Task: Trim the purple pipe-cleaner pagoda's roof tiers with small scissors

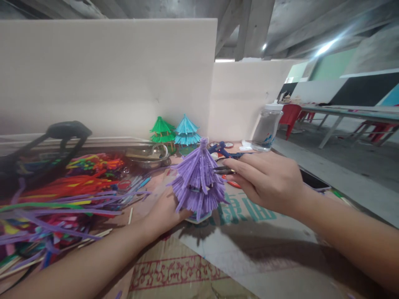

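A small purple model pavilion (199,178), its two-tiered roof covered in fuzzy pipe cleaners, stands upright in front of me. My left hand (174,207) is closed around its lower left side, and the model hides most of the fingers. Between the thumb and fingers of my right hand (268,180) is a slim dark pointed tool (222,169), perhaps tweezers. Its tip meets the right side of the upper roof; whether it grips a strand I cannot tell. Behind stand a green model pavilion (162,131) and a blue model pavilion (187,131).
Loose pipe cleaners (71,187) heap on the left, near a blurred black object (68,131) and a metal bowl (145,158). A blue glue gun (220,149), an orange-red handle (233,182), a phone (313,179) and a water bottle (268,126) lie or stand to the right.
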{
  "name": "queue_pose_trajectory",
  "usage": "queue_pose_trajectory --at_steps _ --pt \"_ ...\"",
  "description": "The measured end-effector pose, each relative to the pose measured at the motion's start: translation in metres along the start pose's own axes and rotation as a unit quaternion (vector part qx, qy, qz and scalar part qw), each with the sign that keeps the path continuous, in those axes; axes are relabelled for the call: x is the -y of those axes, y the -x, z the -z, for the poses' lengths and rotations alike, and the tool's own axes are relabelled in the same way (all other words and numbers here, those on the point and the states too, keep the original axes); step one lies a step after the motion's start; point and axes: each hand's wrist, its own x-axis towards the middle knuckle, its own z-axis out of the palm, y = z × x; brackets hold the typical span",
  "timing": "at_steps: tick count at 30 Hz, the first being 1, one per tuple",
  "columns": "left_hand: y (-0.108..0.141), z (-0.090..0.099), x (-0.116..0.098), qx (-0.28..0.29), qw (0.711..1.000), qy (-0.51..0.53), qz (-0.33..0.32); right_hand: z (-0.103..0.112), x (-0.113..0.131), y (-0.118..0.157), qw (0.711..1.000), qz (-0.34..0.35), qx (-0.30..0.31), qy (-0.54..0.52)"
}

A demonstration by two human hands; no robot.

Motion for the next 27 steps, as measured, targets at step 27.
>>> queue_pose_trajectory --at_steps 27 --pt "0.0009 -0.0001 0.0 0.018 1.0 -0.016 0.018 -0.0011 -0.0016 -0.0006 0.999 0.015 0.031 -0.005"
